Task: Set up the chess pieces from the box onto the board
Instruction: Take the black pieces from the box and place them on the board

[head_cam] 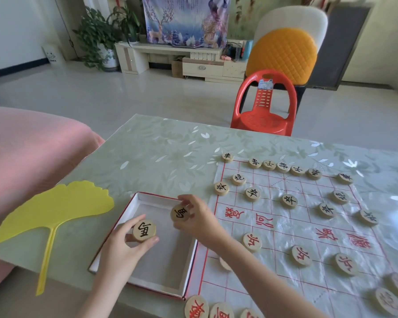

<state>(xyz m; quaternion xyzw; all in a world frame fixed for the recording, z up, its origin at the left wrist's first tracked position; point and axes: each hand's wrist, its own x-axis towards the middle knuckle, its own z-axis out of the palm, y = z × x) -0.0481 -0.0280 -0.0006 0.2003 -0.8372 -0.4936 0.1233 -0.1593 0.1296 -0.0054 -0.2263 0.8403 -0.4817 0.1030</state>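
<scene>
One piece [224,263] is half hidden under the right arm, and the red pieces [197,307] at the bottom edge are cut off. A black-marked piece [144,230] is pinched by the left hand [124,246] fingers, another [180,213] by the right hand [198,216], both over the open box [161,255]. The box sits on the leafy green desk [161,152], touching the board [292,228]. A yellow fan [53,210] lies nearby.

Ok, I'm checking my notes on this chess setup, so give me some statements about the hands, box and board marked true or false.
1. Each hand holds one black-lettered piece: left hand, right hand. True.
2. The box is full of pieces. False: apart from the two held pieces above it, it looks empty.
3. The yellow fan lies on the board. False: it lies left of the box.
4. The red chair stands beyond the table. True.
</scene>
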